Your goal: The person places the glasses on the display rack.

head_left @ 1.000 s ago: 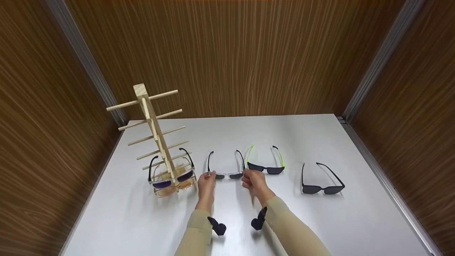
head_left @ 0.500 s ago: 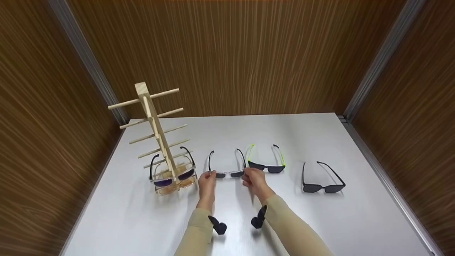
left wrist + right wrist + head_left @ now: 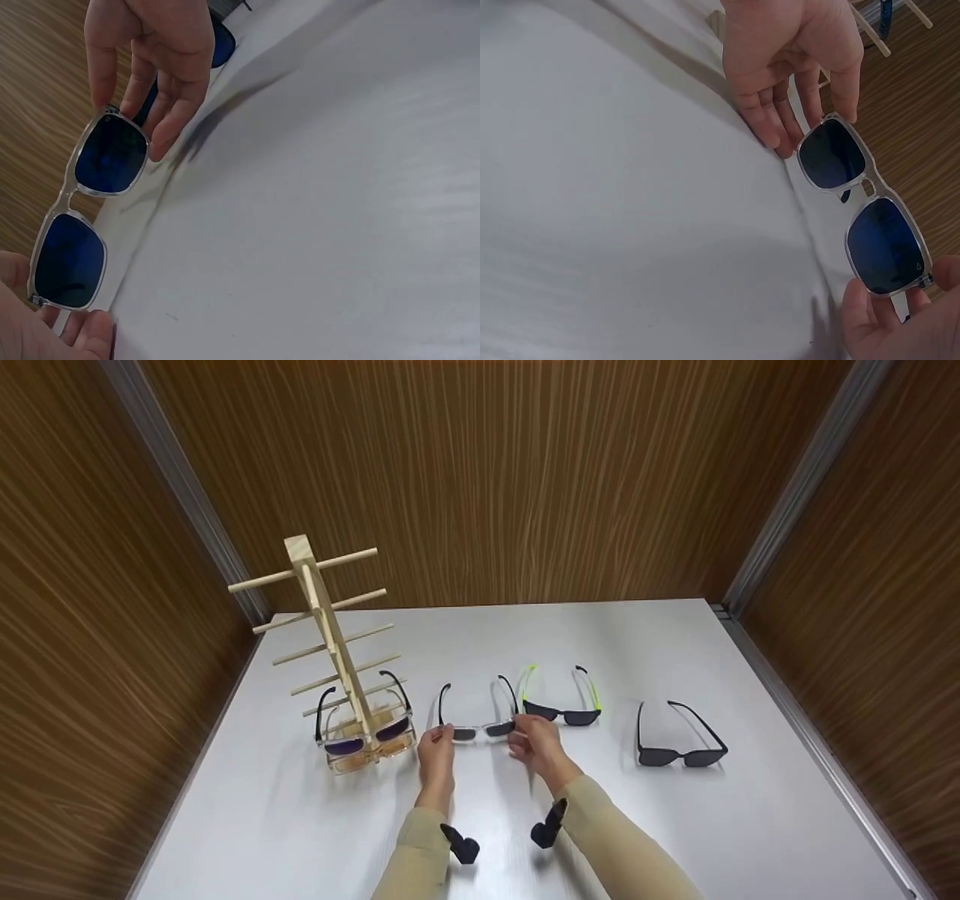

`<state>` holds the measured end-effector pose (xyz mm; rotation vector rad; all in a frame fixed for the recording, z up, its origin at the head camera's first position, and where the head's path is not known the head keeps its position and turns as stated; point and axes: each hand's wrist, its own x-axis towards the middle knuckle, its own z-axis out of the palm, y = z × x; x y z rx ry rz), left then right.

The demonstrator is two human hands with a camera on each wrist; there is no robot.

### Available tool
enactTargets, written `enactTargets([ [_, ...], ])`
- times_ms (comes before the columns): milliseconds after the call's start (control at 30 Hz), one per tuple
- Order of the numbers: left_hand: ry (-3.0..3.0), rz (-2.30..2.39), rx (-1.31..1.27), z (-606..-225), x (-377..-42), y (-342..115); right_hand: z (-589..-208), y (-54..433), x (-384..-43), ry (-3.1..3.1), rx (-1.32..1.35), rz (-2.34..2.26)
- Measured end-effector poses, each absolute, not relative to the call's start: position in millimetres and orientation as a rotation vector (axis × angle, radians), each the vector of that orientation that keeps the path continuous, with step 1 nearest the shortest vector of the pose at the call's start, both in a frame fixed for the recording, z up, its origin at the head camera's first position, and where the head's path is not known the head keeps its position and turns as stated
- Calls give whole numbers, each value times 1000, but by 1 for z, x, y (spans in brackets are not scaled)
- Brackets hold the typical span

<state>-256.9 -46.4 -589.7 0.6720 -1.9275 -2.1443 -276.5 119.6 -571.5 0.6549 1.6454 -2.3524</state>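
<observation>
Both hands hold a pair of sunglasses (image 3: pixel 465 734) with a clear frame, dark lenses and black temple tips. Its temples are unfolded and point away from me. My left hand (image 3: pixel 435 757) pinches the left end of the front, while my right hand (image 3: pixel 541 744) pinches the right end. In the left wrist view the lenses (image 3: pixel 112 154) look deep blue, and a hand grips each outer corner. The right wrist view shows the same clear frame (image 3: pixel 877 184) between the two hands.
A wooden display rack (image 3: pixel 330 622) with cross pegs stands at left, bearing clear-framed glasses (image 3: pixel 345 745) low down. Black sunglasses with neon-yellow temples (image 3: pixel 579 718) lie just beyond my right hand. Black sunglasses (image 3: pixel 679 757) rest farther right on the white table (image 3: pixel 600 630). Wood-grain panels enclose it.
The left end of the held sunglasses has dipped slightly toward me along with my left hand. My right hand stays nearly in place. The other glasses and the rack have not moved.
</observation>
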Motion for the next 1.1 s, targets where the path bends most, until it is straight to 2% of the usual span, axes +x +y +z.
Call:
enactTargets([
  [467,-1765,-2380,614,-583,-246,-45,-564,124,-266,1661,648,-2388],
  [1100,-1818,-2389,575,-569,-228,-46,-559,131,-250,1845,590,-2340],
])
